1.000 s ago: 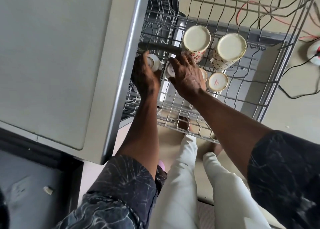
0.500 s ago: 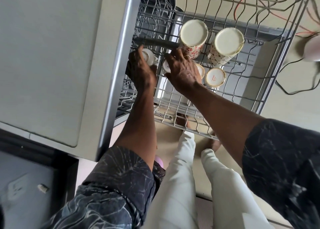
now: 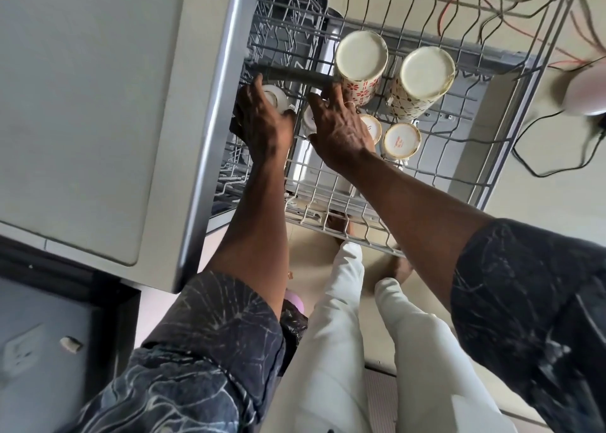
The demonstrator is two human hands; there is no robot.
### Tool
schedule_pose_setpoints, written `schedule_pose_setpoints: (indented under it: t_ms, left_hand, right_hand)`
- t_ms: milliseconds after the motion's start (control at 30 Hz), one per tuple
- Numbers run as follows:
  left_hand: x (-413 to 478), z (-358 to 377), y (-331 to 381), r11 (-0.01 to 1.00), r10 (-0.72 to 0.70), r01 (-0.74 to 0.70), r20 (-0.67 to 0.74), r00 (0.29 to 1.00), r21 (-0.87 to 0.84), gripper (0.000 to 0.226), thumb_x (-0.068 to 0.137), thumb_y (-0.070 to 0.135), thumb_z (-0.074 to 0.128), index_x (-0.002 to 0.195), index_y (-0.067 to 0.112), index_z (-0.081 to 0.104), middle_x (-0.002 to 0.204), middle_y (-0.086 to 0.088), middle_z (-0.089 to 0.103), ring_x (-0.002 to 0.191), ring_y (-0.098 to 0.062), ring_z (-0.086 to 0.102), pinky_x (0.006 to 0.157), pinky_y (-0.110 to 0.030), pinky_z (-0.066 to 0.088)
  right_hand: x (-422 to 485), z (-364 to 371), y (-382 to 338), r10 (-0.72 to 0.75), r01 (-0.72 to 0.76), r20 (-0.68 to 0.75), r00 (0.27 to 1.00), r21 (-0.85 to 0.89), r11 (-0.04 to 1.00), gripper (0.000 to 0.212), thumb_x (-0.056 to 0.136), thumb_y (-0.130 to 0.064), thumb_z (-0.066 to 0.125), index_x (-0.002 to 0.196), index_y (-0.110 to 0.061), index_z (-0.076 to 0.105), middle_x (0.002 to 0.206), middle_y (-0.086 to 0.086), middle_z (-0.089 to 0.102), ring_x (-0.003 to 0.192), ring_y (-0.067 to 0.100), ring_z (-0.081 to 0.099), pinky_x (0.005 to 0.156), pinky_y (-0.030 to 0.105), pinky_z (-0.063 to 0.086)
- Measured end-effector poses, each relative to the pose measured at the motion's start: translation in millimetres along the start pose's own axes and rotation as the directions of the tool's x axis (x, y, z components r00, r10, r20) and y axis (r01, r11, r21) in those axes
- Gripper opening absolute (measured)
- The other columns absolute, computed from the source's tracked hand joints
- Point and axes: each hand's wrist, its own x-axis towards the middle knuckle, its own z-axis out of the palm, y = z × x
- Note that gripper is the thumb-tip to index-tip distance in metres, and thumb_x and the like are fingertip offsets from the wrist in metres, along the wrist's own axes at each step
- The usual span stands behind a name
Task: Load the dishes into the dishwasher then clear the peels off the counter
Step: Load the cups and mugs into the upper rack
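Note:
The dishwasher's upper wire rack point(image 3: 465, 143) is pulled out below me. My left hand point(image 3: 262, 127) grips a small white cup point(image 3: 274, 98), upside down, at the rack's left edge. Beside it, my right hand point(image 3: 341, 130) holds a second small white cup point(image 3: 307, 121), mostly hidden under the thumb and palm. Two tall patterned mugs, one with red flowers point(image 3: 360, 59) and one with dark dots point(image 3: 426, 78), stand upside down behind my right hand. Two more small cups point(image 3: 402, 140) sit upside down to the right of my right hand, the nearer one point(image 3: 372, 127) partly covered by it.
The grey dishwasher front and counter side point(image 3: 98, 104) rise on the left. Black and red cables point(image 3: 557, 157) lie on the floor beyond the rack's right side. My legs in white trousers point(image 3: 328, 350) stand below the rack's front edge.
Both hands stay on their small cups in the rack's left part and have shifted only slightly. The mugs have not moved.

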Motion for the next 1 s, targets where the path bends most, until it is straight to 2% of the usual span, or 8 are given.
schedule_pose_setpoints:
  t_ms: [100,200,367,500,667,800,900,1000]
  left_hand:
    - [-5,-4,-1,1.000,-0.008,0.007,-0.025,1.000,-0.023,0.080,0.087,0.023,0.074,0.155,0.021,0.031,0.158,-0.007,0.036,0.144,-0.023,0.033,0.114,-0.031,0.026]
    - [-13,-6,-6,0.999,0.002,-0.004,-0.047,0.999,-0.032,0.078,0.087,0.023,0.074,0.153,0.020,0.033,0.156,-0.007,0.038,0.142,-0.023,0.035,0.106,-0.026,0.023]
    - [-26,-8,-17,0.999,0.049,-0.046,-0.107,0.993,0.028,0.075,0.077,0.024,0.076,0.145,0.016,0.045,0.149,-0.011,0.046,0.139,-0.031,0.040,0.108,-0.052,0.037]
    - [-37,-10,-23,0.994,0.110,-0.109,-0.152,0.982,0.018,0.071,0.075,0.024,0.075,0.140,0.012,0.050,0.142,-0.012,0.052,0.134,-0.032,0.045,0.103,-0.050,0.042]
    - [-43,-8,-26,0.989,0.146,-0.141,-0.141,0.979,0.041,0.066,0.078,0.025,0.071,0.138,0.010,0.050,0.144,-0.016,0.050,0.135,-0.034,0.043,0.107,-0.049,0.039]
    - [-45,-7,-25,0.985,0.172,-0.165,-0.180,0.968,0.056,0.059,0.079,0.027,0.069,0.132,0.007,0.055,0.140,-0.017,0.052,0.134,-0.033,0.044,0.112,-0.039,0.030]
    - [-49,-6,-24,0.980,0.197,-0.192,-0.212,0.957,0.045,0.045,0.079,0.022,0.072,0.121,0.010,0.061,0.137,-0.014,0.055,0.131,-0.030,0.047,0.107,-0.031,0.026]
    - [-49,-3,-28,0.972,0.235,-0.232,-0.208,0.949,0.043,0.041,0.080,0.016,0.069,0.120,0.009,0.062,0.137,-0.014,0.056,0.130,-0.030,0.048,0.108,-0.032,0.029]
  right_hand:
    - [-3,1,0,-0.019,0.020,-0.011,1.000,0.021,1.000,0.067,0.093,-0.002,0.059,0.153,-0.013,0.033,0.162,0.022,0.018,0.148,0.046,0.020,0.114,0.051,0.040]
    - [-3,2,0,-0.056,0.057,-0.011,0.998,0.062,0.996,0.065,0.090,0.004,0.058,0.150,-0.011,0.037,0.159,0.023,0.022,0.141,0.046,0.035,0.109,0.050,0.046]
    - [5,1,-1,-0.039,0.037,0.015,0.999,0.099,0.994,0.065,0.094,0.007,0.040,0.155,-0.016,0.031,0.160,0.023,0.023,0.130,0.038,0.049,0.099,0.045,0.053]
    - [3,1,0,-0.072,0.071,0.022,0.997,0.069,0.995,0.050,0.103,-0.008,0.027,0.152,-0.016,0.032,0.161,0.021,0.021,0.131,0.037,0.049,0.103,0.045,0.051]
    - [-6,2,10,-0.135,0.136,-0.031,0.990,0.025,0.990,0.051,0.099,-0.031,0.015,0.128,-0.010,0.051,0.134,0.016,0.048,0.107,0.031,0.056,0.088,0.046,0.051]
    - [-11,-9,16,-0.061,0.066,-0.039,0.997,0.126,0.990,0.035,0.102,-0.020,0.045,0.135,-0.007,0.048,0.133,0.014,0.052,0.110,0.028,0.055,0.095,0.041,0.050]
    - [-10,-13,19,-0.069,0.071,-0.022,0.997,0.093,0.993,0.043,0.094,-0.025,0.065,0.128,-0.002,0.052,0.132,0.016,0.053,0.099,0.026,0.059,0.078,0.033,0.050]
    - [-5,-13,17,-0.096,0.100,-0.051,0.994,0.062,0.993,0.056,0.094,-0.029,0.067,0.137,-0.002,0.046,0.125,0.015,0.060,0.099,0.026,0.061,0.073,0.029,0.045]
